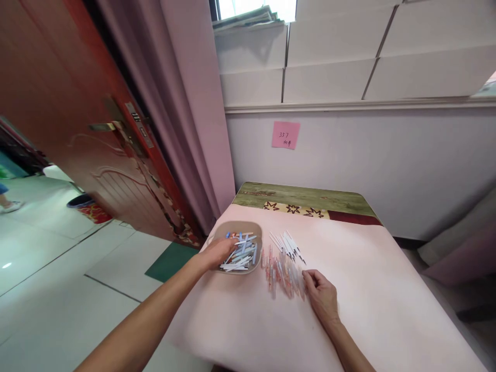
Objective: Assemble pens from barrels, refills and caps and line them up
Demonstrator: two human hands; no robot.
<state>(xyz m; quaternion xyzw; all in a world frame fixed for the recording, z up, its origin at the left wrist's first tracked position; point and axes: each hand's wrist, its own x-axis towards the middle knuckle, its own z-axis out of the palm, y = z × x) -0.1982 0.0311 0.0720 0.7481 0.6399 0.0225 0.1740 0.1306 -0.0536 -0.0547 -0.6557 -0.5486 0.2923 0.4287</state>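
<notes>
My left hand reaches over the near left rim of a beige plastic basket, its fingers curled together among the pen parts inside. Blue-grey pen barrels and white sticks lie jumbled there; what the fingertips grip is unclear. On the table, my right hand has its thumb and fingers closed in a pinch at the right edge of a pile of clear, pinkish pen barrels. Whatever it holds is too small to make out. Just beyond that pile lie several white pen refills with dark tips.
A pale pink cover lies over the table, with a green patterned strip showing at the back. A pink note is stuck on the wall. To the left are a red-brown door, a purple curtain and a bin.
</notes>
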